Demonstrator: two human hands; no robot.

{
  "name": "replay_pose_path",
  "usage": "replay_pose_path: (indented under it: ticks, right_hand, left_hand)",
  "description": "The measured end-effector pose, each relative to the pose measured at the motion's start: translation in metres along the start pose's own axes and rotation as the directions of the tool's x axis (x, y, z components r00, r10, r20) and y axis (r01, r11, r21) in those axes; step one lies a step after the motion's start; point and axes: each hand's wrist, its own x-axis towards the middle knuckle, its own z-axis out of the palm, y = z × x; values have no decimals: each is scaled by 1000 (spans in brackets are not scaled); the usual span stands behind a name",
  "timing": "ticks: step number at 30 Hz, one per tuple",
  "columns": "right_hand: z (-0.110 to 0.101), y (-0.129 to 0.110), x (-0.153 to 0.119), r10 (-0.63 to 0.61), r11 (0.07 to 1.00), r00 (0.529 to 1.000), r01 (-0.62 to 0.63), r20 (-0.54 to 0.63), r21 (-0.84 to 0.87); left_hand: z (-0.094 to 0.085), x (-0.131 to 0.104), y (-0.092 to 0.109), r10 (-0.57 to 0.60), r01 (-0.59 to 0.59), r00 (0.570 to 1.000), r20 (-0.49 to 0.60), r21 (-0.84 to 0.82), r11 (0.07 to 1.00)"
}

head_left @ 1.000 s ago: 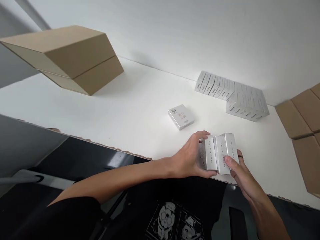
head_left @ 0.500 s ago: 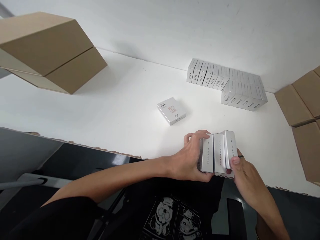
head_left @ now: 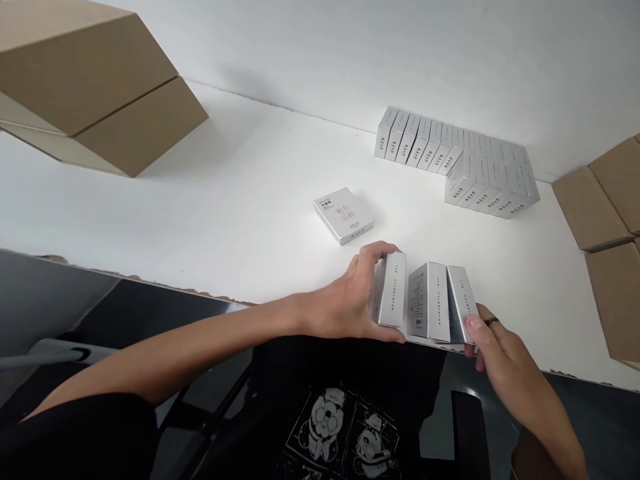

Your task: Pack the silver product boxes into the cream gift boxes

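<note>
Gripping the left box point(head_left: 393, 290) in the left hand point(head_left: 345, 300). Pinching the tilted right box point(head_left: 462, 300) in the fingers point(head_left: 481, 335) of the right hand point(head_left: 506, 357), beside the middle box point(head_left: 438, 303).

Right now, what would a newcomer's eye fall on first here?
Likely the three silvery boxes at the front of the table, the left hand holding the leftmost, the right hand the rightmost. Beyond, one box lies flat, upright boxes stand by the wall, and brown boxes sit at both sides.
</note>
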Motion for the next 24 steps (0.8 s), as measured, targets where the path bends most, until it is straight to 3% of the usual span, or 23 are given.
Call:
replay_pose_path:
  ticks: [4, 14, 19, 24]
  right_hand:
    - [-1, 1, -6, 51, 999, 997, -51, -54, 13]
    - [-9, 31, 2, 48, 998, 999, -49, 15, 35]
    - [-6, 34, 4, 12, 996, 999, -16, 48, 92]
    - [-1, 32, 0, -35, 993, 999, 37, -22, 110]
  left_hand:
    - [-10, -5, 2, -22, 21, 999, 36, 9, 1000]
    - [1, 6, 5, -20, 34, 996, 91, -152, 988]
    - [0, 11, 4, -16, 39, 994, 112, -208, 977]
    - [-10, 14, 7, -107, 179, 971, 215, -349, 920]
